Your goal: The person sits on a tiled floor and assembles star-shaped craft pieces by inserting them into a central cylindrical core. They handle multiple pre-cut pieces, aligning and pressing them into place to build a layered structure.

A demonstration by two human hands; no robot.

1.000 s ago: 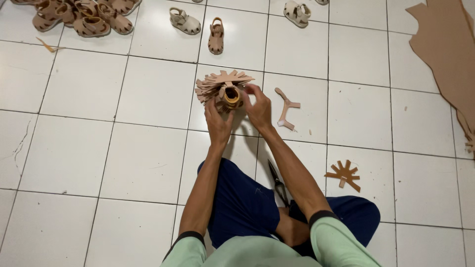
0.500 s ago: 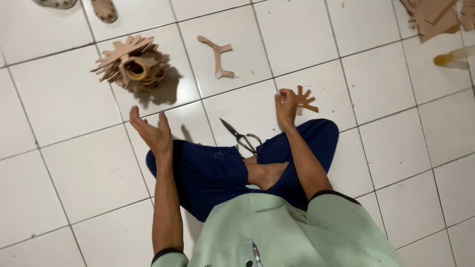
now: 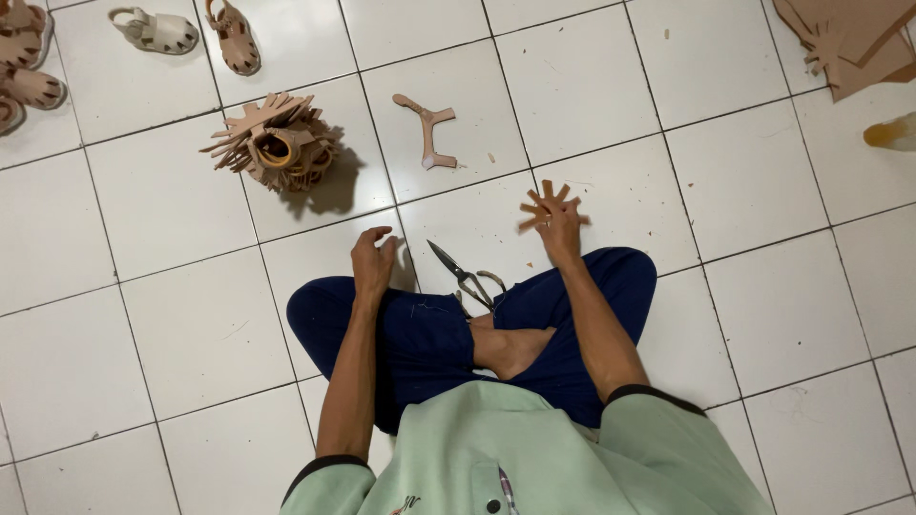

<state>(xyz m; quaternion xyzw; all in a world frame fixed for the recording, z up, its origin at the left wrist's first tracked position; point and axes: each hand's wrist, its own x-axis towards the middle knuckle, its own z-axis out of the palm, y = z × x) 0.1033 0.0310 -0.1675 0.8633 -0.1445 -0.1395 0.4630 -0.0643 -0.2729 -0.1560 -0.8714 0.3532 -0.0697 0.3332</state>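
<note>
On a white tiled floor [image 3: 172,315], the right hand [image 3: 556,229] grips a fringed leather cutout [image 3: 546,202]; the left hand [image 3: 372,262] hovers half-open, empty.

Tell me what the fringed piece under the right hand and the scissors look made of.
Fringed piece: thin tan sheet, leather or a leather-like material, matte, with clean-cut flat strips. Scissors: metal, dark dull blades with paler looped handles. Right hand touches the piece.

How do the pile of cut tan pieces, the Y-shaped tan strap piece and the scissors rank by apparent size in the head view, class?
1. Pile of cut tan pieces, clearly largest.
2. Y-shaped tan strap piece and scissors: they look alike in length, and the scissors lie nearer the camera with handles partly hidden, so I leave them unranked.
</note>
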